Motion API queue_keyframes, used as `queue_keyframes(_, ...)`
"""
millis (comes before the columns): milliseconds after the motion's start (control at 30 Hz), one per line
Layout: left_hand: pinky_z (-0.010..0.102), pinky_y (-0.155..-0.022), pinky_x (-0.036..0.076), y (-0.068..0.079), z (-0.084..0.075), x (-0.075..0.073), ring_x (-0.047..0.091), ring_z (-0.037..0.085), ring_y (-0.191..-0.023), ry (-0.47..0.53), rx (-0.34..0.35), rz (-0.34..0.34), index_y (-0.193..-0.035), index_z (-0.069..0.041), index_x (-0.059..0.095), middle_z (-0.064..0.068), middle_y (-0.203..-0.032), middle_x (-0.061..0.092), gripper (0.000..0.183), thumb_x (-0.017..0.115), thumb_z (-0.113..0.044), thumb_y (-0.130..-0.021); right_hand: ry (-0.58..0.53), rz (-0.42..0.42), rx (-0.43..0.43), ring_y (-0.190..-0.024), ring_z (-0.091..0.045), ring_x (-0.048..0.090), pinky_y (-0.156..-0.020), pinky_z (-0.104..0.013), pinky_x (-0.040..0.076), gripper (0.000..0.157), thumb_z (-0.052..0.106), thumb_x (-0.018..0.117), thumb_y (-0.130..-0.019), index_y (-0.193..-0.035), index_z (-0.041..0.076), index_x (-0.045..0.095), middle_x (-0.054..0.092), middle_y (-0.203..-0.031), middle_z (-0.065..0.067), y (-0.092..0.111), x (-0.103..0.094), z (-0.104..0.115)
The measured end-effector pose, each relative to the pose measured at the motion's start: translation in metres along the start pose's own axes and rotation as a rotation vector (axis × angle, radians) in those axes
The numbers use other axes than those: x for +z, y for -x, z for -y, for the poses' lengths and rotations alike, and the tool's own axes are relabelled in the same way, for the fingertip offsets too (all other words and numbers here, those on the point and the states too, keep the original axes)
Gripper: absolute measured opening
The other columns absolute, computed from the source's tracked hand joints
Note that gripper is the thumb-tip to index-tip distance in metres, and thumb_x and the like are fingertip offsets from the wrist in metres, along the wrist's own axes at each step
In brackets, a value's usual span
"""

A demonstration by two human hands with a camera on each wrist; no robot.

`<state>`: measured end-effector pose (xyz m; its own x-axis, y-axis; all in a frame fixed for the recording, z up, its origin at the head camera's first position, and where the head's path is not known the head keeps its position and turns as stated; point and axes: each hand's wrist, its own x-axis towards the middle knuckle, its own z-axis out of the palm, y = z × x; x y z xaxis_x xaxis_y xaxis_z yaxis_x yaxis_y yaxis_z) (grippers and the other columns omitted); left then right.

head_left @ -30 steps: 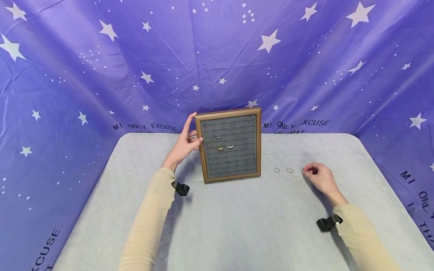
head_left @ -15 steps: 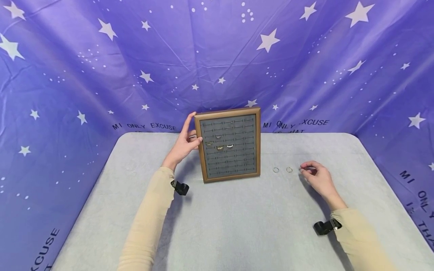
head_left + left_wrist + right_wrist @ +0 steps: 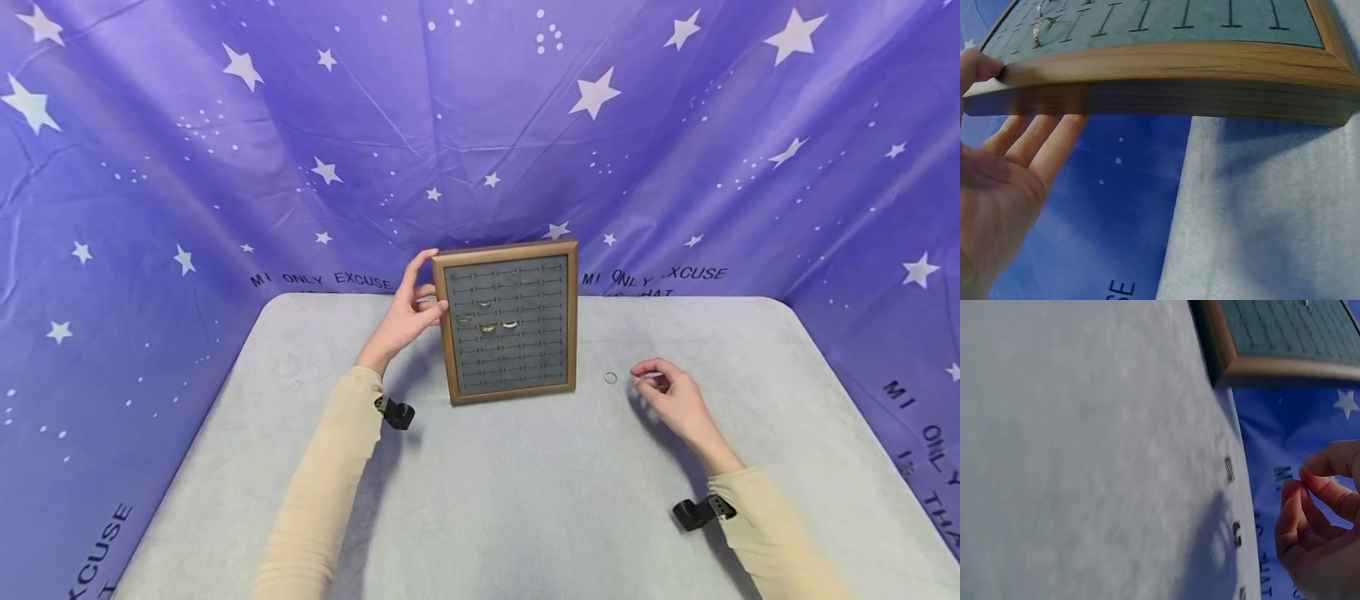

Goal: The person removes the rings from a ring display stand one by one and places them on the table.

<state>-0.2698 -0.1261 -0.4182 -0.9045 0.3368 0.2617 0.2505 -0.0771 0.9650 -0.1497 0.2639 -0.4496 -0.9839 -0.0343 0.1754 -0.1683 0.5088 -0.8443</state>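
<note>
A wooden-framed ring display board [image 3: 510,358] stands tilted up on the table, its grey panel lined with slots. My left hand [image 3: 408,321] grips its left edge, thumb at the front and fingers behind, as the left wrist view also shows. Several rings sit in the slots, among them a white one [image 3: 510,324] and a gold one [image 3: 487,328]. To the right of the board, my right hand [image 3: 675,400] pinches a tiny ring between thumb and forefinger, mostly hidden by the fingertips. One thin ring [image 3: 611,377] lies on the table between that hand and the board.
The table [image 3: 510,500] has a pale grey cloth. Close behind it and at both sides hangs a purple curtain [image 3: 510,108] with white stars and lettering. A black wrist camera [image 3: 393,413] sits on each sleeve.
My right hand has moved left with its pinched ring, over the spot where a second loose ring lay, which is now out of sight. The left hand and board stay put.
</note>
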Motion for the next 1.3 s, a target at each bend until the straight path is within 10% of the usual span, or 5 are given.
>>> queue_keyframes(467,0.030,-0.070,0.055,0.000,-0.042,0.010,0.065,0.022,-0.083,-0.161,0.100,-0.075,-0.138,0.000,0.039,0.023,-0.107,0.059,0.052,0.053,0.012,-0.089,-0.017,0.047,-0.070,-0.070,-0.015,0.058,-0.059,-0.020,0.046,0.016,-0.006,0.061,-0.088,-0.103,-0.007,0.064,0.066,-0.088,-0.021,-0.016,0.031,0.004)
queue_keyframes(833,0.028,-0.062,0.047,-0.002,-0.037,0.011,0.055,0.023,-0.070,-0.129,0.114,-0.033,-0.139,0.001,0.035,0.020,-0.096,0.057,0.051,0.048,0.013,-0.091,-0.050,0.062,-0.136,-0.082,-0.028,0.058,-0.069,-0.024,0.048,0.013,-0.011,0.058,-0.087,-0.100,-0.012,0.062,0.063,-0.096,-0.025,-0.031,0.056,0.065)
queue_keyframes(1300,0.031,-0.065,0.055,0.000,-0.028,0.013,0.064,0.021,-0.082,-0.056,0.071,-0.048,-0.141,-0.004,0.031,0.025,-0.110,0.060,0.055,0.047,0.011,-0.091,-0.059,0.060,-0.303,-0.082,-0.019,0.058,-0.066,-0.025,0.047,0.013,-0.002,0.061,-0.089,-0.102,0.001,0.065,0.062,-0.098,-0.009,-0.073,0.089,0.086)
